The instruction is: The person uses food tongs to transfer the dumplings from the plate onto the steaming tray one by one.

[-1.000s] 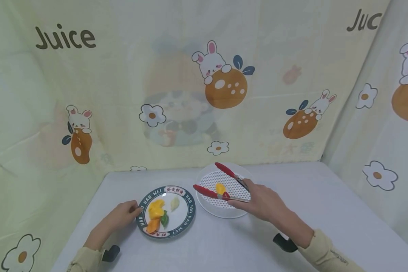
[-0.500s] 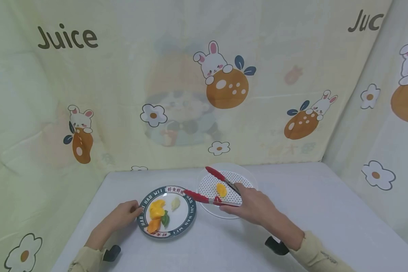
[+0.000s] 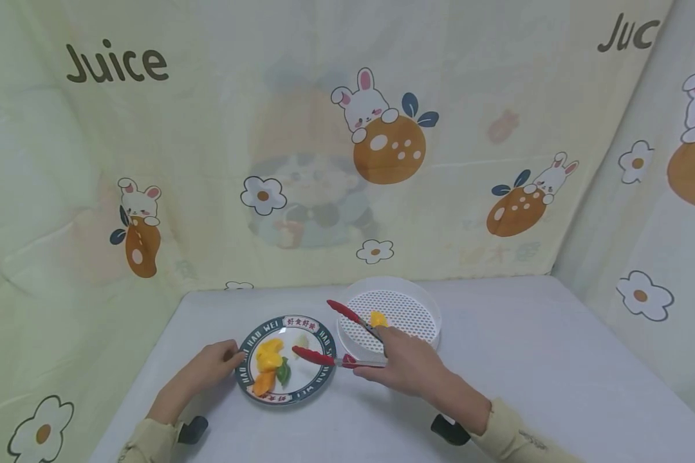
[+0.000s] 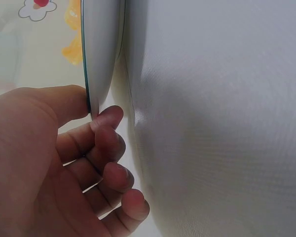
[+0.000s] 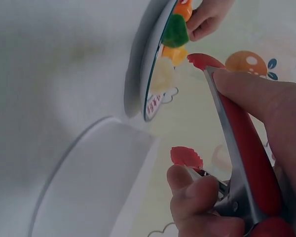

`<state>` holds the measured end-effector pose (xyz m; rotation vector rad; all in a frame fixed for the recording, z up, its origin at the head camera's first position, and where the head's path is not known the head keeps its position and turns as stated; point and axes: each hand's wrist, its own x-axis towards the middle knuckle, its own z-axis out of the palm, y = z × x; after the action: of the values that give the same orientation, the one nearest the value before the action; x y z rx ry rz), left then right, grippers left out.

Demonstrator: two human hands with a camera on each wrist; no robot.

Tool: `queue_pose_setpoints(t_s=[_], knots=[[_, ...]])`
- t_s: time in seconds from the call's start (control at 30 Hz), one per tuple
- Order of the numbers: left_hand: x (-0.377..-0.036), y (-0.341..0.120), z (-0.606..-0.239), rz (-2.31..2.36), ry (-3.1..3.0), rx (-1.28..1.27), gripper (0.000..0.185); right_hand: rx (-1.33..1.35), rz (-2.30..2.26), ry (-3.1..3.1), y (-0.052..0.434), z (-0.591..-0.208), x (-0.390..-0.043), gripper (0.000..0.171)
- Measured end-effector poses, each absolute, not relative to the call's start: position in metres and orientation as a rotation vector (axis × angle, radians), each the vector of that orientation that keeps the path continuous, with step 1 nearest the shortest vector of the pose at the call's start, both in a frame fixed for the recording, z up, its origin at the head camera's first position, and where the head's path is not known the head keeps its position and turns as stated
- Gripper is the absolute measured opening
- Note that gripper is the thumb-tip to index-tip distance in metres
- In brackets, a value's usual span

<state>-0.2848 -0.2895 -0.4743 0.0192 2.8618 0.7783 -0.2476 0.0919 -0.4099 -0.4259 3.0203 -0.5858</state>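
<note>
Here, two hands point(image 3: 215, 360) point(image 3: 412, 364), one plate point(image 3: 298, 379), tongs point(image 3: 315, 357).

Right hand point(image 5: 286, 111) gripping red-and-silver tongs point(image 5: 251, 153), white plate point(image 5: 152, 59), green piece point(image 5: 176, 31) on it

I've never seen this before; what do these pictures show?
No robot here, just a person working bare-handed. The wide picture comes from a camera worn on the head; the two close ones are taken from the left wrist and the right wrist. On the white table are a plate and a white basket with a holed bottom. The plate bears yellow, orange, green and pale pieces; a yellow piece lies in the basket. The left hand pinches the plate's edge; the right hand holds red-tipped tongs, spread open.
</note>
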Motion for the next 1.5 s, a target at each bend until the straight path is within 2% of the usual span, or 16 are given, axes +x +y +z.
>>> queue_pose_setpoints(t_s=[0.17,0.5,0.97,1.27,1.5], knots=[[-0.285,-0.29,-0.475,0.781,2.857,0.008,0.02,-0.473,-0.572,3.003,0.083,-0.415,-0.245,0.087],[-0.285,-0.29,-0.476,0.781,2.852,0.009,0.021,-0.5,-0.547,2.987,0.069,-0.423,-0.247,0.073],[-0.284,-0.289,-0.474,0.777,2.857,0.012,0.019,-0.488,-0.488,2.926,0.056,-0.437,-0.249,0.073],[-0.282,-0.289,-0.473,0.781,2.862,0.019,0.019,-0.587,-0.487,2.965,0.055,-0.448,-0.249,0.054],[-0.284,-0.289,-0.474,0.777,2.854,0.013,0.019,-0.605,-0.507,3.0,0.055,-0.451,-0.248,0.046]])
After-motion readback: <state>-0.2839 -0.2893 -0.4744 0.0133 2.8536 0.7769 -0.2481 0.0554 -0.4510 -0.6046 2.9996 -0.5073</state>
